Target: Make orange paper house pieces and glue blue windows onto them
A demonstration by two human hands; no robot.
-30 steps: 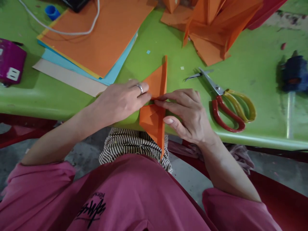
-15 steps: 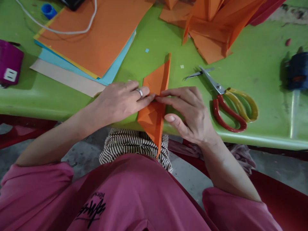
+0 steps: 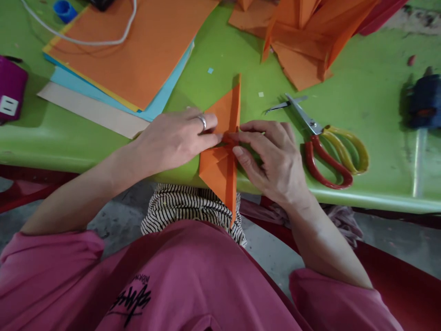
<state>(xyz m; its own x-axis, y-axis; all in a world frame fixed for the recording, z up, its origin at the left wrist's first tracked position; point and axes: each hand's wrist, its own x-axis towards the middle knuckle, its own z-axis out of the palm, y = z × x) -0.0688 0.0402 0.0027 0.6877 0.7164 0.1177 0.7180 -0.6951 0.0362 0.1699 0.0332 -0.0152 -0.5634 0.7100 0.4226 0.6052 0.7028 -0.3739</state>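
Note:
A folded piece of orange paper (image 3: 217,168) lies at the table's front edge, its lower point hanging over toward my lap. My left hand (image 3: 179,133), with a ring on one finger, presses its fingertips onto the middle of the paper from the left. At the paper's right edge, a long narrow fold runs from top to bottom. My right hand (image 3: 275,158) grips that fold between thumb and fingers, close to the left fingertips. The underside of the paper and my left thumb are hidden.
Scissors (image 3: 313,128) with red and yellow handles lie right of my right hand. Coloured paper sheets (image 3: 138,55) are stacked at the left under a white cable (image 3: 103,43). Folded orange pieces (image 3: 306,50) stand at the back. A dark blue glue gun (image 3: 427,101) is far right.
My right thumb has closed in onto the paper's folded edge, where it was apart before. The paper has turned slightly, its lower point shifting right. My left hand stays on it.

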